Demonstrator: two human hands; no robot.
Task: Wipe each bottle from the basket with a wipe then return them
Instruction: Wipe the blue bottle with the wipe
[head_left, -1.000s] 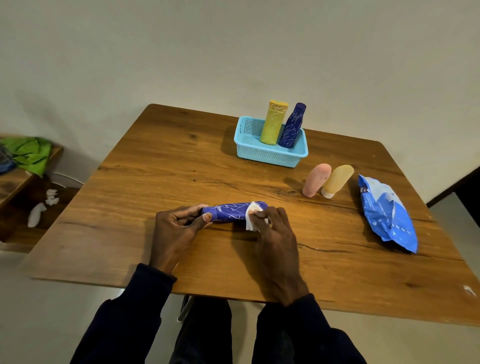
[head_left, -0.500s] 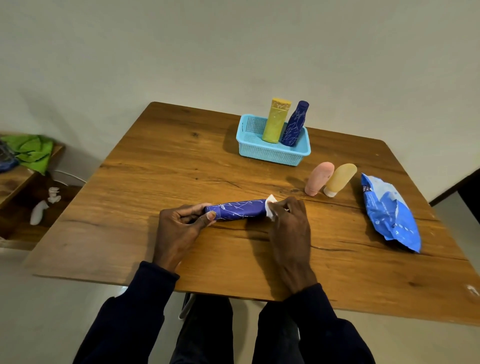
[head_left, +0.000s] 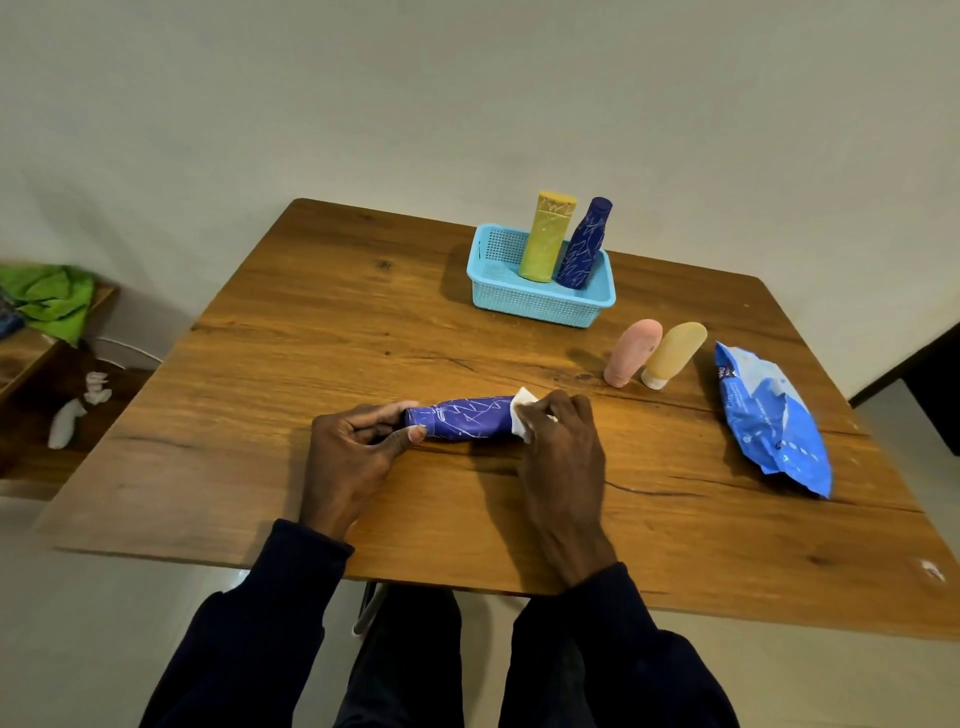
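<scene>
A dark blue patterned bottle lies sideways near the table's front. My left hand pinches its left end between thumb and fingers. My right hand holds a white wipe wrapped against the bottle's right end. At the back stands a light blue basket with a yellow bottle and a second dark blue bottle upright in it. A pink bottle and a pale yellow bottle stand cap-down on the table, right of the basket.
A blue wipes pack lies near the right edge of the wooden table. A low shelf with a green cloth and small white items sits at the left, below table level.
My right hand slid the wipe along the bottle from its middle to its right end. The left hand kept its hold on the left end.
</scene>
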